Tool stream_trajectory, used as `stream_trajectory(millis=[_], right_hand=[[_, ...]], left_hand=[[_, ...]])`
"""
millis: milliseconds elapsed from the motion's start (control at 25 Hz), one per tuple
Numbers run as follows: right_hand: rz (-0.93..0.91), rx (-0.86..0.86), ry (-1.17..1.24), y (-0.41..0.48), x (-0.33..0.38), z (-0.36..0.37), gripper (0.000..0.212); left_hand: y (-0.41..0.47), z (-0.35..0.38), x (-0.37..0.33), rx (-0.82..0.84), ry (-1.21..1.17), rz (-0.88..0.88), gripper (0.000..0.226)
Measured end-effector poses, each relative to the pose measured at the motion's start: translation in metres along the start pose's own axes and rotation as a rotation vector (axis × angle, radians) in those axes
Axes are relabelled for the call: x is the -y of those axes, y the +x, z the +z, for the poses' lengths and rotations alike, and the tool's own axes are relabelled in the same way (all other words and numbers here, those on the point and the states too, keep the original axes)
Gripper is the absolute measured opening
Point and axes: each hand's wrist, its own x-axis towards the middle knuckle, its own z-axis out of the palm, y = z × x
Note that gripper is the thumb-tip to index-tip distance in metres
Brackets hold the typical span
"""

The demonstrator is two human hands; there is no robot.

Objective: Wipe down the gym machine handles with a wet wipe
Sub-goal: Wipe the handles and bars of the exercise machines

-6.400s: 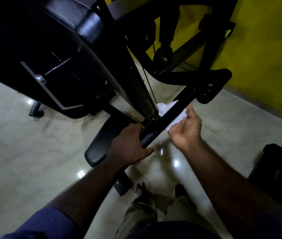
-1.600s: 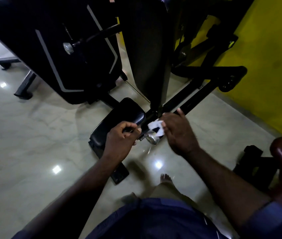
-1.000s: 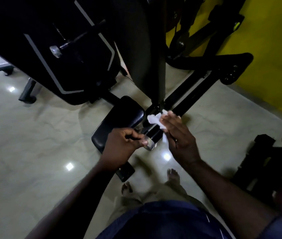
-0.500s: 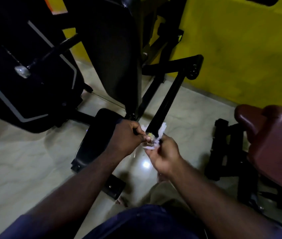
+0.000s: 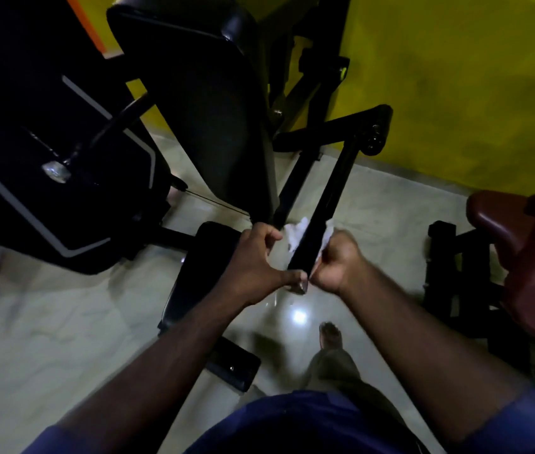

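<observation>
A black handle bar (image 5: 325,204) of the gym machine slopes from the upper right down to a chrome end cap (image 5: 299,287) at the middle of the view. A white wet wipe (image 5: 292,231) is wrapped round the bar and shows on both sides of it. My right hand (image 5: 336,260) grips the wipe against the bar's right side. My left hand (image 5: 254,262) holds the handle's near end, with curled fingers by the parallel bar (image 5: 292,191) and the thumb on the end cap.
A black backrest pad (image 5: 213,119) and weight-stack housing (image 5: 46,152) fill the upper left. A black seat pad (image 5: 200,273) lies under my left arm. A maroon padded seat (image 5: 528,250) on a black frame stands at the right. The wall (image 5: 472,77) is yellow; my bare foot (image 5: 331,334) stands on the marble floor.
My right hand slid the wipe up from the end cap onto the bar's shaft. My left hand kept its hold at the handle's near end. My view shifted slightly.
</observation>
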Motion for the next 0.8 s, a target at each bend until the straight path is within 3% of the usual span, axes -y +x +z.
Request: stream_trajectory(millis=[120, 320, 400, 520, 640, 800], right_hand=[[-0.043, 0.052, 0.013, 0.034, 0.054, 0.011, 0.027], [-0.002, 0.094, -0.033, 0.035, 0.034, -0.017, 0.054], [-0.026, 0.102, -0.071, 0.062, 0.069, -0.014, 0.054], [-0.204, -0.019, -0.108, 0.123, 0.155, 0.01, 0.052], [-0.35, -0.139, -0.402, 0.15, 0.174, 0.0, 0.044], [-0.535, -0.155, -0.945, 0.104, 0.085, -0.035, 0.059]], left_hand=[[0.015, 0.009, -0.017, 0.029, -0.124, -0.113, 0.069], [0.056, 0.032, -0.051, -0.028, 0.071, -0.142, 0.046], [0.071, 0.04, -0.056, -0.02, 0.123, -0.127, 0.044], [0.091, 0.051, -0.061, 0.033, 0.163, -0.163, 0.05], [0.102, 0.068, -0.065, 0.01, 0.171, -0.194, 0.045], [0.105, 0.081, -0.07, -0.032, 0.263, -0.216, 0.037]])
